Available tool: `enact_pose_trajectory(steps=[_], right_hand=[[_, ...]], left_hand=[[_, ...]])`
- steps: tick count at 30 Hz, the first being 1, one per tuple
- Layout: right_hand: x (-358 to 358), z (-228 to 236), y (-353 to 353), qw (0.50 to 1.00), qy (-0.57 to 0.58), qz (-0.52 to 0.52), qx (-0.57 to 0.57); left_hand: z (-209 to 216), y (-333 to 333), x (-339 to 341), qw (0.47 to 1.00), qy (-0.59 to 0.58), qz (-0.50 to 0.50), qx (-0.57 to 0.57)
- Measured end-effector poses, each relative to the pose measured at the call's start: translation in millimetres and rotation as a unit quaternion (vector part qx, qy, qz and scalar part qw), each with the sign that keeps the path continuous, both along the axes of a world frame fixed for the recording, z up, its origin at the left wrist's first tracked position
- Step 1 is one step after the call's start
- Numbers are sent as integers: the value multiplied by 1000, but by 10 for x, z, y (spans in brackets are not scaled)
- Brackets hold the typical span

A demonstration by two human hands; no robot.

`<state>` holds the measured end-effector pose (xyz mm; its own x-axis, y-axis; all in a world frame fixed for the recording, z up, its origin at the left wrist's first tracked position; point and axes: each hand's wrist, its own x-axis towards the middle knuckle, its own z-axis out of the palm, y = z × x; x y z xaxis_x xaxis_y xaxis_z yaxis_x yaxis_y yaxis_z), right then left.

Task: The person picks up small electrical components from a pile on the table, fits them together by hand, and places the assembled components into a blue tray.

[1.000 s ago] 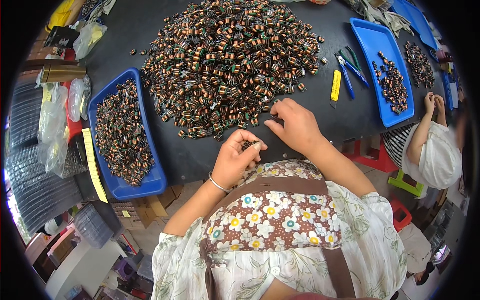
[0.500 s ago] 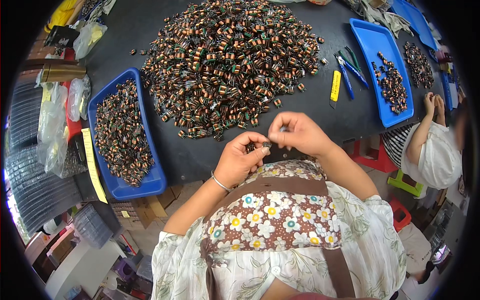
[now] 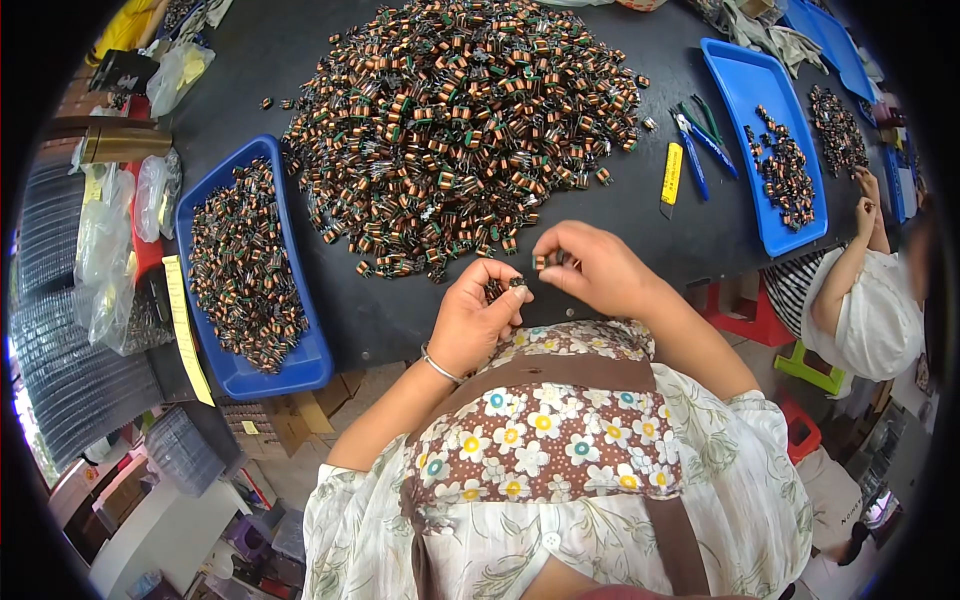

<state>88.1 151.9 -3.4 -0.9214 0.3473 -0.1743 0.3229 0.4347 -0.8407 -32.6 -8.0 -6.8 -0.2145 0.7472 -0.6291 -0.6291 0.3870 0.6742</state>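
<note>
A small copper-wound coil (image 3: 540,263) with a green edge sits pinched between the thumb and fingers of my right hand (image 3: 600,272), at the near side of the pile. Close beside it, my left hand (image 3: 475,315) has its fingers curled round small dark coils (image 3: 517,283), partly hidden in the grip; I cannot tell how many. A large heap of the same copper coils (image 3: 460,120) with metal pins covers the table just beyond both hands.
A blue tray (image 3: 318,362) full of coils stands left. To the right lie a yellow cutter knife (image 3: 671,175), blue-handled pliers (image 3: 694,160), green-handled pliers (image 3: 708,122) and a blue tray (image 3: 735,85) partly filled with coils. Another person (image 3: 865,290) works at far right.
My right hand has moved slightly away from the left and now holds a coil. A loose coil at the heap's near right edge is gone from its place. My left hand hardly moved.
</note>
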Motion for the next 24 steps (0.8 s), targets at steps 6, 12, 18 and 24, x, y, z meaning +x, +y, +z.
enact_pose_trajectory(steps=[6, 12, 18, 24], right_hand=[[-7, 152, -99, 992, 63, 75, -83], [-96, 55, 24, 996, 76, -5, -56], [-240, -231, -30, 975, 95, -135, 147], [-212, -194, -114, 984, 98, -97, 109]], left_hand=[[-8, 24, -43, 999, -17, -34, 6], [-26, -38, -32, 999, -34, -3, -2], [-22, -54, -26, 998, -42, 28, 25], [3, -56, -49, 999, -40, 28, 7]])
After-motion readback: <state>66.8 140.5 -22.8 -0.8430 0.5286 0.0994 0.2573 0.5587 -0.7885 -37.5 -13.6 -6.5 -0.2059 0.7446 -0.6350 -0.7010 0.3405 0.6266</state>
